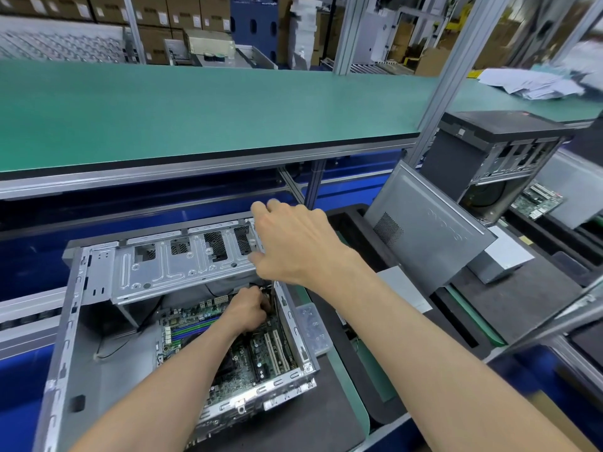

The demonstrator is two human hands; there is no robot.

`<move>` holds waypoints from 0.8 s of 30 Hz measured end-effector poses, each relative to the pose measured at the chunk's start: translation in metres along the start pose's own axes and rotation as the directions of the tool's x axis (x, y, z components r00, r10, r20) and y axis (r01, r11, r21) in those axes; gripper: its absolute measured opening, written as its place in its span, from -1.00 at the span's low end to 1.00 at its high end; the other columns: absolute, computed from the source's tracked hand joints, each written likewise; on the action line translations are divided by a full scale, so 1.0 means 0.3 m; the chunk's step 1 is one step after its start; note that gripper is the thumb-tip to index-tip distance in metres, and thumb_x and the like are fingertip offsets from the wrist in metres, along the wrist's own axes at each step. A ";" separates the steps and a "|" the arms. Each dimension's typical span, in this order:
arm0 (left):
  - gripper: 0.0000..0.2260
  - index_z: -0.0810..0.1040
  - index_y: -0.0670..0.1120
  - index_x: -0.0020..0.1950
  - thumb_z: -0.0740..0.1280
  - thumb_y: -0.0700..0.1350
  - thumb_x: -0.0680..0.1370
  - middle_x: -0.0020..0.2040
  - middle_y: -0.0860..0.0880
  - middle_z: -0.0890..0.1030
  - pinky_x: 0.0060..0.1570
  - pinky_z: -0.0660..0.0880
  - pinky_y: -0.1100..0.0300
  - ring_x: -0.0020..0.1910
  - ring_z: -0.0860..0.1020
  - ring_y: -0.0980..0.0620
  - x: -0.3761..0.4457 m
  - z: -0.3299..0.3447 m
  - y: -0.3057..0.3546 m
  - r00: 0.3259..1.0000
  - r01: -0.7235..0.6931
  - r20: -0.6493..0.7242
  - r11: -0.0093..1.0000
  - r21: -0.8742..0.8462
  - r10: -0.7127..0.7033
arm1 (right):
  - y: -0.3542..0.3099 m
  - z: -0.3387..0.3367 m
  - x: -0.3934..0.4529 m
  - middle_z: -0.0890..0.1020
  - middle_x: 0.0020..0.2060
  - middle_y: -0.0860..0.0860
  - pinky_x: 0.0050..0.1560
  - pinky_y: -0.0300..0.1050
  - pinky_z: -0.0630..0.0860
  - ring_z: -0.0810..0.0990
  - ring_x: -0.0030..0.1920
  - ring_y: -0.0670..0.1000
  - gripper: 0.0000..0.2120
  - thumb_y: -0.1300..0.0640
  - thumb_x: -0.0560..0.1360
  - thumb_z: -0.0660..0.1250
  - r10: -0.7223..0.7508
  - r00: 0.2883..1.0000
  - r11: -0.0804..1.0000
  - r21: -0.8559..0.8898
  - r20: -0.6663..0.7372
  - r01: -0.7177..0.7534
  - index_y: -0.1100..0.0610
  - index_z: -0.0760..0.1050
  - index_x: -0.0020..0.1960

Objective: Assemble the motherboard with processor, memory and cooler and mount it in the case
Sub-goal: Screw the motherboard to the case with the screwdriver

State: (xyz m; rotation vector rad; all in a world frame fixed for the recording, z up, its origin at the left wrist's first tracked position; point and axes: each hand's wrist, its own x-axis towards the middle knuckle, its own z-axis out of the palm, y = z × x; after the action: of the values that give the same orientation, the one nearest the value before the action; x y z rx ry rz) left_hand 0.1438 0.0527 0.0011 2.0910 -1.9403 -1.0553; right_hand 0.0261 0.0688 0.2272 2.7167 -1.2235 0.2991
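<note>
Already the motherboard (pixel 248 350) lies flat inside the open case (pixel 98 347), which sits on its side on a black foam tray (pixel 329 415) at the near edge of the line. No cooler or memory sticks can be made out on it; the blue and green slots look bare, though the left forearm hides much of the board's middle. The step in hand seems to be seating or connecting something at the board's far right corner, under the drive cage (pixel 182 265). The left hand (pixel 248 313) reaches in there with its fingers curled down around something small and dark, perhaps a cable or connector; what exactly it pinches cannot be told. The right hand (pixel 293 243) rests on the cage's right end, fingers bent over its upper edge and thumb at its front face, apparently steadying or lifting it to give room.

Next, I judge, the left fingers need to finish their work in that tight corner, keeping clear of the cage's sheet-metal edges and the thin black wires (pixel 107 347) running along the case floor.

A clear plastic piece (pixel 313 327) sits against the case's right wall. Further right, a grey side panel (pixel 427 230) leans on another foam tray, and beyond it stands a second case (pixel 499 158) with its own board showing. Above runs a green shelf (pixel 195 115) on aluminium posts, with loose papers (pixel 535 83) at its far right end; cardboard boxes (pixel 182 14) fill the background.
</note>
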 end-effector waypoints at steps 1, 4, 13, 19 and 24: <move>-0.80 0.50 -0.11 -0.37 0.26 -0.37 0.38 -0.34 -0.07 0.51 -0.36 0.38 0.16 -0.26 0.55 -0.08 -0.001 -0.001 0.004 1.000 0.006 -0.003 1.000 0.008 -0.006 | 0.003 -0.008 0.002 0.32 -0.19 -0.01 -0.39 -0.08 0.16 0.31 -0.38 -0.01 -0.63 0.04 0.38 0.40 -0.025 0.999 0.998 0.052 0.031 0.023 0.09 0.24 0.00; -0.77 0.50 -0.08 -0.38 0.26 -0.38 0.38 -0.35 -0.06 0.52 -0.36 0.37 0.18 -0.28 0.54 -0.06 -0.003 -0.004 0.008 1.000 0.006 -0.002 1.000 0.003 -0.006 | -0.003 -0.013 0.005 0.32 -0.24 -0.02 -0.35 -0.06 0.17 0.36 -0.34 0.02 -0.67 0.12 0.40 0.38 -0.020 0.998 0.998 0.068 0.062 0.015 0.09 0.25 0.00; -0.76 0.69 -0.17 -0.11 0.27 -0.38 0.40 -0.13 -0.13 0.67 -0.27 0.47 0.16 -0.14 0.62 -0.07 0.004 0.000 -0.001 1.000 -0.013 0.016 1.000 -0.021 0.014 | 0.015 -0.024 0.002 0.35 -0.13 -0.01 -0.41 -0.16 0.08 0.29 -0.37 -0.02 -0.61 0.12 0.35 0.41 -0.047 0.996 0.996 0.084 0.070 0.041 0.11 0.29 0.08; -0.71 0.71 -0.15 -0.05 0.26 -0.40 0.41 -0.07 -0.14 0.69 -0.27 0.42 0.21 -0.16 0.59 -0.05 0.004 0.004 -0.001 1.000 -0.017 0.007 1.000 -0.021 0.017 | -0.004 0.008 0.003 0.18 -0.38 -0.05 -0.32 -0.03 0.20 0.40 -0.30 0.11 -0.73 0.05 0.58 0.30 0.072 0.997 0.990 -0.122 -0.041 -0.076 0.12 0.21 -0.05; -0.70 0.71 -0.11 -0.07 0.26 -0.39 0.42 -0.10 -0.10 0.66 -0.25 0.43 0.21 -0.14 0.58 -0.03 0.004 0.004 -0.003 1.000 -0.009 0.001 1.000 -0.010 0.009 | 0.022 -0.022 0.005 0.35 -0.14 -0.01 -0.39 -0.14 0.09 0.33 -0.34 0.04 -0.73 0.09 0.40 0.36 -0.013 0.998 0.998 0.063 0.059 0.009 0.11 0.33 0.01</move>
State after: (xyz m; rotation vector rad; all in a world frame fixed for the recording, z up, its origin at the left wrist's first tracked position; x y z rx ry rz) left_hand 0.1437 0.0521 -0.0007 2.0748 -1.9384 -1.0621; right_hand 0.0213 0.0649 0.2343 2.8040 -1.2345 0.2612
